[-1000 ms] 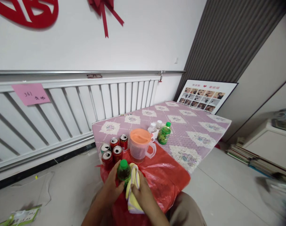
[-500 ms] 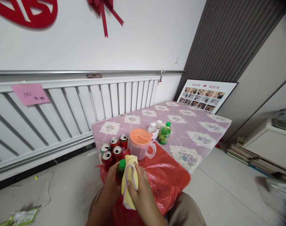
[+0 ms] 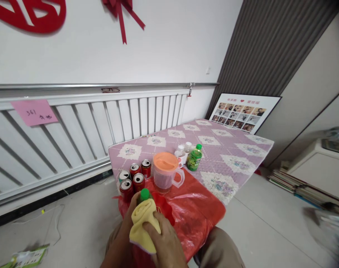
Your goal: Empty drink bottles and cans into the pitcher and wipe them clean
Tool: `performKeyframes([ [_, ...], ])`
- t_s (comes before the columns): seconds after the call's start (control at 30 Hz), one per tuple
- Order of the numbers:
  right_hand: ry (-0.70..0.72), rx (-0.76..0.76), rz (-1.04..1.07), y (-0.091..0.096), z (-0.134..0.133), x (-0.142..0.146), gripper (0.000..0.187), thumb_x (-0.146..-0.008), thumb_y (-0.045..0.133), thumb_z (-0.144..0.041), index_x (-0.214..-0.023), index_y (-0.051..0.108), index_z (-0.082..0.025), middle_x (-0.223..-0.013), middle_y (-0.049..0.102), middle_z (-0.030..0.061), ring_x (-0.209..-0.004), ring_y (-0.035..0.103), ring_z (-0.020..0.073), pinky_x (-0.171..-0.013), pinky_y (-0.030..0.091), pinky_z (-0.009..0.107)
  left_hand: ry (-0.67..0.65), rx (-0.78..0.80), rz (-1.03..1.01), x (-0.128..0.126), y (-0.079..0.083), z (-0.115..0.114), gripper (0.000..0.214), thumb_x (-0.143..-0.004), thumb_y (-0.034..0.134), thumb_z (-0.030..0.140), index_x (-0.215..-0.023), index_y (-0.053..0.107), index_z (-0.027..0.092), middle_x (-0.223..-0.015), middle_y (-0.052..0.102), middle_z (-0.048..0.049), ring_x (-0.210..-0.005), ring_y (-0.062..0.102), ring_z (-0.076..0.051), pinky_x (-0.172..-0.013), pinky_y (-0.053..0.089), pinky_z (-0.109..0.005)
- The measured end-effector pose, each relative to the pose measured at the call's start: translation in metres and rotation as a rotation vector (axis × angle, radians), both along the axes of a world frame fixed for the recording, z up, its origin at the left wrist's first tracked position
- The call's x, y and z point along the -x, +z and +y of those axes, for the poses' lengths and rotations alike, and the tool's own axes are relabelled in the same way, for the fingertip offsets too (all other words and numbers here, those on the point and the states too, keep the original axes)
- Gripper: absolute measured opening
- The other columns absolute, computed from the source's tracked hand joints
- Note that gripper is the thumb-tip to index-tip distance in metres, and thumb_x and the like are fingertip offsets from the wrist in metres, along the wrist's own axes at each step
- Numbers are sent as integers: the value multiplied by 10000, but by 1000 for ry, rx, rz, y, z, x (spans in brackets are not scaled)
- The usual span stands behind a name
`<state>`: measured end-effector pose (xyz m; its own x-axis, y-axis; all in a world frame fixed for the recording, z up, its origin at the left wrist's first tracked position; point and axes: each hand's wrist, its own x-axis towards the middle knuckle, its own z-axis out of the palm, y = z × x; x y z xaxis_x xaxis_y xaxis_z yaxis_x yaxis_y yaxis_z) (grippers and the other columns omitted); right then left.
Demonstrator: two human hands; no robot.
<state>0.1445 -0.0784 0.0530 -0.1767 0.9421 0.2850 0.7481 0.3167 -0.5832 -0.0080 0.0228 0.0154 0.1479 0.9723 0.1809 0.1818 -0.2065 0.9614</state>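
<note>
Bottle mostly hidden behind cloth

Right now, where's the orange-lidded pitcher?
Head view, just below centre: the pitcher stands between the cans at its left and white-capped bottles at its right.

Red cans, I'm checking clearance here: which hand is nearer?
Left. The left hand is just in front of the red cans; the right hand, on the yellow cloth, is farther right.

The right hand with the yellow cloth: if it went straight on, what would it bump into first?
Probably the green-capped bottle, just beyond the yellow cloth that the right hand holds; whether cloth and bottle touch is unclear.
</note>
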Motion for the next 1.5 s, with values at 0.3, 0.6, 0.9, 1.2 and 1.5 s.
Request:
performKeyframes([
  [0.3, -149, 77, 284, -25, -5, -8, 472, -662, 515, -40, -1086, 583, -235, -1146, 615, 88, -1090, 617, 236, -922, 511, 337, -34, -48, 104, -1, 8, -8, 785, -713, 664, 170, -1433, 352, 211, -1462, 469, -120, -1341, 457, -290, -1132, 366, -469],
  [0.6, -325, 315, 666, -32, 17, -11, 462, -750, 501, -163, -1211, 478, -190, -1118, 672, 94, -975, 683, 220, -860, 543, 354, -52, -96, 84, 4, -7, -4, 746, -717, 636, 116, -1410, 371, 201, -1434, 485, -129, -1297, 504, -283, -1113, 394, -478],
  [0.9, -303, 65, 609, 5, 36, -8, 580, -788, 548, -217, -1362, 465, -194, -1397, 518, 116, -1305, 476, 236, -1103, 368, 398, -41, -75, 52, 0, 2, -8, 727, -728, 652, 157, -1403, 387, 203, -1424, 502, -124, -1292, 511, -278, -1105, 409, -454],
  [1.2, -259, 297, 731, -40, 40, -11, 586, -825, 494, -281, -1390, 419, -144, -1295, 604, 141, -1148, 615, 247, -1013, 464, 396, 67, -208, 207, -9, -5, -11, 760, -715, 612, 159, -1421, 336, 203, -1426, 478, -125, -1329, 459, -276, -1112, 391, -466],
  [1.5, -325, 148, 697, -5, 32, -7, 631, -814, 523, -301, -1421, 394, -189, -1440, 482, 108, -1307, 486, 228, -1081, 406, 369, 145, -186, 176, -14, -5, -15, 765, -710, 663, 180, -1413, 365, 219, -1375, 505, -133, -1299, 458, -306, -1115, 343, -510],
])
